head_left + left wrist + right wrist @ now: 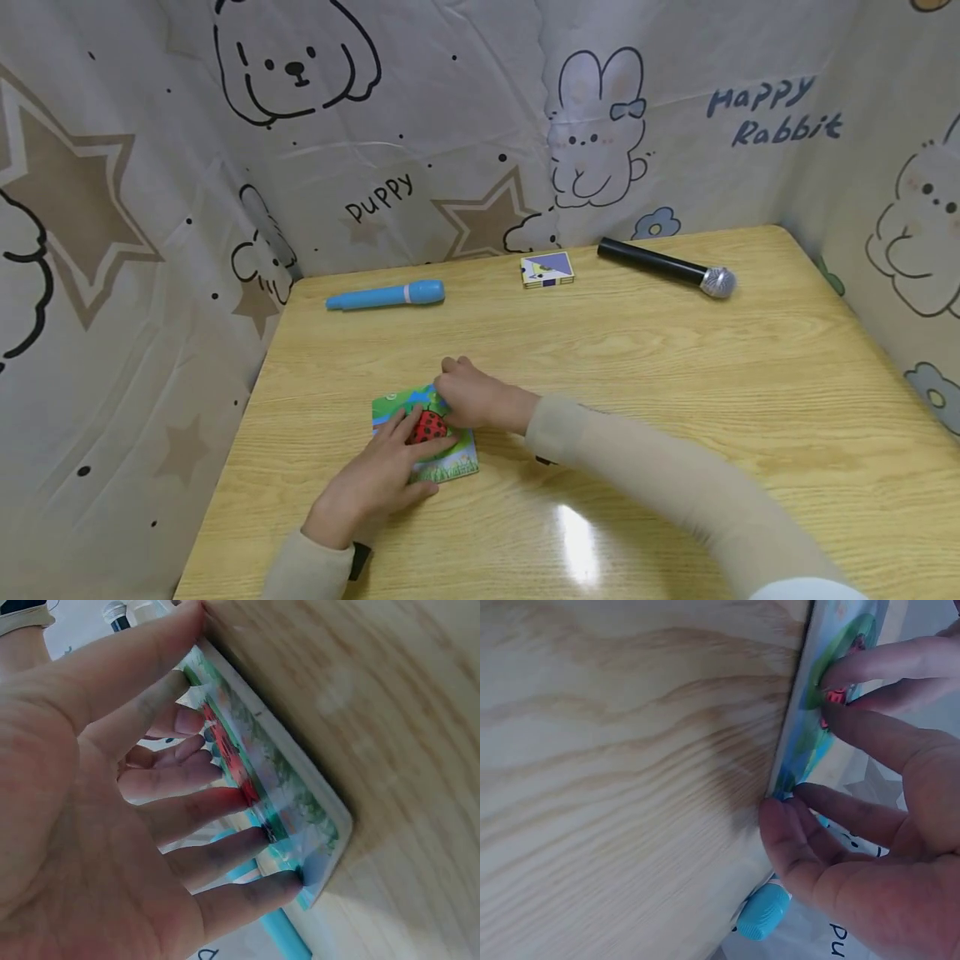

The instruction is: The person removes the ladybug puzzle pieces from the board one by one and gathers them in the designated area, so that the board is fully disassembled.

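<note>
Below the frame's centre, slightly left, the left hand (378,475) rested straight, spread fingers on the ladybug board (430,426), while the right hand (474,397) pinched its upper right corner. It looked light, stiff and smooth, likely best held by its edges; the left fingers hid part of its face. Farther up the frame, a blue tube (386,296), small box (547,271) and black microphone (660,264) lay on the counter (637,358), out of the way.

Left hand (386,473) palm down, fingers extended and spread, thumb apart, left forearm entering from below, right hand (474,398) beside and slightly farther forward, fingers bent, right arm extended diagonally from the lower right, both wrists bare.
</note>
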Demonstrator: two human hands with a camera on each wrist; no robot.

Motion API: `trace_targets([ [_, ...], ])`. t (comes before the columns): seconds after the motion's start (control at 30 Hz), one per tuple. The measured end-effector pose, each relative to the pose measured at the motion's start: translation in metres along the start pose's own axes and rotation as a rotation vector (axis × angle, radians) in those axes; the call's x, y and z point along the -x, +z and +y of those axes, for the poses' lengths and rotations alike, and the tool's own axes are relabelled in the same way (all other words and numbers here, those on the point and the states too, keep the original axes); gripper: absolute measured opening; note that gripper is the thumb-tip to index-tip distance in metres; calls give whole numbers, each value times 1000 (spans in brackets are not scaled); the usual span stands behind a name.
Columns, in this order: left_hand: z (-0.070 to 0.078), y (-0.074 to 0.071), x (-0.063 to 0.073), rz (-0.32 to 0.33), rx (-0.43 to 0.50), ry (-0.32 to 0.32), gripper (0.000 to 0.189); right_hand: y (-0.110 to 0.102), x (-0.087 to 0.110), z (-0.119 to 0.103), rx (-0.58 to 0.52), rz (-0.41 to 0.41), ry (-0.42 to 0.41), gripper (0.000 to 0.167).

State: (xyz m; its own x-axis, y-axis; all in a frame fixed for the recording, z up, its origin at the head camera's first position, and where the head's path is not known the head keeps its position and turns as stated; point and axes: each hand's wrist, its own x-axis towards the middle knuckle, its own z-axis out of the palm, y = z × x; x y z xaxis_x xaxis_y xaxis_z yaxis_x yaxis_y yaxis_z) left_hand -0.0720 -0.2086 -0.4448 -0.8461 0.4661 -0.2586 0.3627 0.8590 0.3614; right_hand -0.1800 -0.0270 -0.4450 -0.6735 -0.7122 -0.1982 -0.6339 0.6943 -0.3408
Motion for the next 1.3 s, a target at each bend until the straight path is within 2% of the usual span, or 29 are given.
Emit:
trace_targets([
  [0.2,-7,2,0,6,18,-12,65,0,-3,-4,23,-3,60,37],
  [0.33,-9,1,1,6,19,5,63,0,-5,-6,14,-3,71,34],
  [0.57,-6,-4,2,45,2,4,62,-2,-9,-8,-4,14,90,27],
  [0.87,-4,-5,2,37,40,-12,63,-3,-14,-5,-57,-17,157,31],
  [1.07,-4,-4,2,38,36,-12,63,-2,-14,-2,-64,-11,150,39],
  [1.3,-4,-5,2,27,36,-10,63,1,-13,2,-120,31,112,37],
])
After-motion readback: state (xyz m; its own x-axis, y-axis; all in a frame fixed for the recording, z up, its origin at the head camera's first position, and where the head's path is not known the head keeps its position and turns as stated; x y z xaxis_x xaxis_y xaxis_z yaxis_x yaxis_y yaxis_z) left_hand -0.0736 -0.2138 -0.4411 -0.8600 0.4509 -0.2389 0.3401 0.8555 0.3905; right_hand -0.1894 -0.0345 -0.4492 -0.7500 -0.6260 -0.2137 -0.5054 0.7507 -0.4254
